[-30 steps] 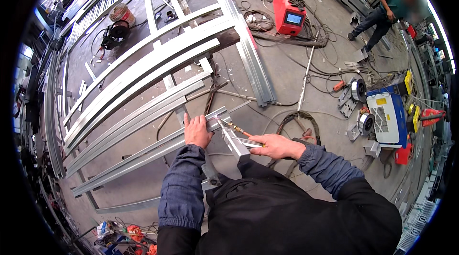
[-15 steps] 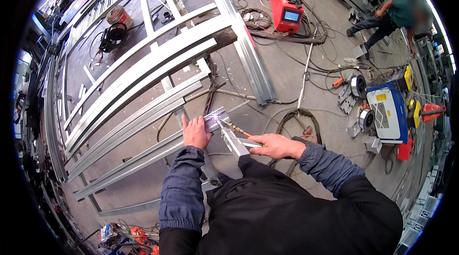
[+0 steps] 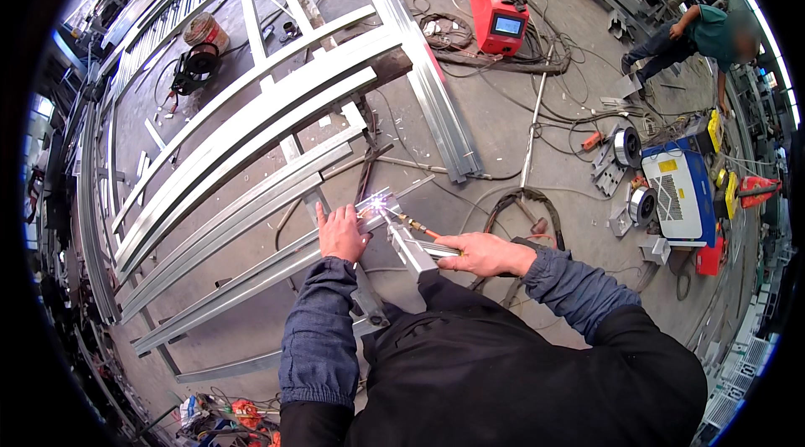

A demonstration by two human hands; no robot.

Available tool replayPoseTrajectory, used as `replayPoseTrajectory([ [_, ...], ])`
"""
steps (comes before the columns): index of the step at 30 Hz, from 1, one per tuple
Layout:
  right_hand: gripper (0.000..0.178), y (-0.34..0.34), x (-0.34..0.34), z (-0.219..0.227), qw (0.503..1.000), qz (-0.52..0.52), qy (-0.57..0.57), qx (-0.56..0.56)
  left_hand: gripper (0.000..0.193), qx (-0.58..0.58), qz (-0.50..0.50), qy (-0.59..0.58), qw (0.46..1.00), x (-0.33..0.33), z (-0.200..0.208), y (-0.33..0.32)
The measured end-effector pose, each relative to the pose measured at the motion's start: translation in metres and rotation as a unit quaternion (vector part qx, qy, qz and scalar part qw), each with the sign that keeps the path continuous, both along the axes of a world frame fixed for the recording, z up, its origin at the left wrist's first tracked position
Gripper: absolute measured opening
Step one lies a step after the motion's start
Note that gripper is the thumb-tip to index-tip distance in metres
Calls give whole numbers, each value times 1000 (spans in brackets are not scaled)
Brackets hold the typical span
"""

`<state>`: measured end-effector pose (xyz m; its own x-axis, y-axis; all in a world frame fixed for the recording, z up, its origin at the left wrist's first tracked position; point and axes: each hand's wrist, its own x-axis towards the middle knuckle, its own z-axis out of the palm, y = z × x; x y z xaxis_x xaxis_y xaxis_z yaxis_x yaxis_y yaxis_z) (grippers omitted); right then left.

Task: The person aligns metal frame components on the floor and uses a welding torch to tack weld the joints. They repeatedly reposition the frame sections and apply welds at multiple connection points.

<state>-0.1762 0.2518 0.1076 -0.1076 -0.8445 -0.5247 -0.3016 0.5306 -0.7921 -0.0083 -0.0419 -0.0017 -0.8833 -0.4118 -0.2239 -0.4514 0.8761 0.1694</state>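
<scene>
Bright violet-white light and sparks flare at the end of a galvanized steel profile (image 3: 281, 269) in front of me. My left hand (image 3: 342, 235) lies on that profile just left of the light, fingers extended and thumb apart. In my right hand (image 3: 490, 256) is a welding torch (image 3: 417, 227), gripped from the right. Its brass and orange neck points left, at the glowing spot, and glare hides the exact contact. A short steel bracket (image 3: 411, 254) stands upright just below the neck, close to my body.
Long steel profiles (image 3: 251, 124) run across the left on a frame. A red welding machine (image 3: 500, 15) stands far ahead. At right are a white and blue machine (image 3: 677, 195), wire spools (image 3: 627, 148) and scattered cables (image 3: 579, 116). Another person (image 3: 713, 32) bends over at far right.
The light at the profile's end has grown brighter and wider. Both my hands hold nearly the same place. The person at far right has shifted slightly, and the view has moved a little.
</scene>
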Motion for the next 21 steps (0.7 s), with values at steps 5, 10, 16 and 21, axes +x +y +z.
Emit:
replayPoseTrajectory([
  [5, 54, 3, 0, -4, 1000, -4, 3, -3, 77, 7, 2, -8, 1000, -1, 4, 0],
  [10, 56, 2, 0, -6, 1000, -1, 3, 3, 79, 2, 7, -6, 1000, -1, 4, 1],
  [16, 57, 1, 0, -4, 1000, 4, 5, 11, 80, 0, 8, -8, 1000, -1, 5, 2],
  [21, 56, 1, -1, -2, 1000, 6, 11, 9, 79, 3, 10, -1, 1000, 0, 2, 1],
])
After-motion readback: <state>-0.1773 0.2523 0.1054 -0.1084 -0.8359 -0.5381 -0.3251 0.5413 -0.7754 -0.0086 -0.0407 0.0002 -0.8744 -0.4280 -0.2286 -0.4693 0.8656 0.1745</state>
